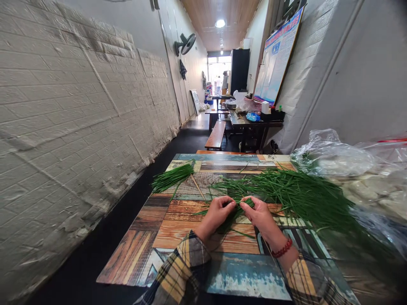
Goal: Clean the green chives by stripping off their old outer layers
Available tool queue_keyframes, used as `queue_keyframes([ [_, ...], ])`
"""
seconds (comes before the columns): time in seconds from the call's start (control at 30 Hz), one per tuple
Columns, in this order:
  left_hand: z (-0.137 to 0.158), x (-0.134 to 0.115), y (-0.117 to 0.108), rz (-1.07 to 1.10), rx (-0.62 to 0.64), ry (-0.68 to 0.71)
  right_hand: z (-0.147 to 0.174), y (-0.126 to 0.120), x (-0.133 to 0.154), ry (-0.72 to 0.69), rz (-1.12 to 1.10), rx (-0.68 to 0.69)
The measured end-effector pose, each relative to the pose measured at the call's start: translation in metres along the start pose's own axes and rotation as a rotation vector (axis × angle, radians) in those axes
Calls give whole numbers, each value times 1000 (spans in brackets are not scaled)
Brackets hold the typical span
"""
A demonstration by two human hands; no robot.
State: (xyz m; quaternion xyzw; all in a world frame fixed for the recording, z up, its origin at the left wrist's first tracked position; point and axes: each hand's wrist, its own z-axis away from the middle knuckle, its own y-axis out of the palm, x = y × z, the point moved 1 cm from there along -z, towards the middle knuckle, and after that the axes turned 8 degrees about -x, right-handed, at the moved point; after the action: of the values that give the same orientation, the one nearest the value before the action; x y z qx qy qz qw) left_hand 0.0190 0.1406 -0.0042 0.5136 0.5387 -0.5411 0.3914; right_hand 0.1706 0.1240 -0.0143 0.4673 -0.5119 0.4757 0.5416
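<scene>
Wall (73, 106), white, brick-patterned, scuffed along its foot.
Table (152, 250), top patterned as mixed wooden planks, brown, orange and weathered blue.
Bundle of green stalks (172, 178), one, gathered, lying at the table's far left.
Fan (187, 43), dark, mounted on the wall farther back.
Straw (197, 187), pale and thin, slanting from the bundle's right end.
Bench (216, 135), reddish wood, beyond the table.
Left hand (219, 214), plaid sleeve, thumb and fingers pinched on the small bunch.
Small bunch of green stalks (234, 220), one, above the table's middle, between the two hands.
Right hand (259, 212), just beside the left, likewise pinched on the small bunch; whether a strand is also gripped is too small to tell.
Board (280, 59), printed, blue and white, on the right-hand wall.
Bracelet (282, 248), red beads, right wrist.
Heap of green stalks (305, 195), large, loose.
Plastic bag (340, 159), clear, beside the heap
</scene>
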Motion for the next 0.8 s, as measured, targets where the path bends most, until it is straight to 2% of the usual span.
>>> queue_keyframes([
  [0.2, 3, -3, -2, 138, 83, -183, 2, -1, 4, -60, 73, -25],
  [0.33, 5, -4, -3, 203, 136, -257, 2, -2, 7, -118, 137, -44],
  [0.63, 4, -1, -4, 293, 258, -289, 2, -5, 12, -215, 226, -72],
  [0.8, 4, -1, -5, 309, 281, -282, 3, -5, 10, -335, 330, -84],
])
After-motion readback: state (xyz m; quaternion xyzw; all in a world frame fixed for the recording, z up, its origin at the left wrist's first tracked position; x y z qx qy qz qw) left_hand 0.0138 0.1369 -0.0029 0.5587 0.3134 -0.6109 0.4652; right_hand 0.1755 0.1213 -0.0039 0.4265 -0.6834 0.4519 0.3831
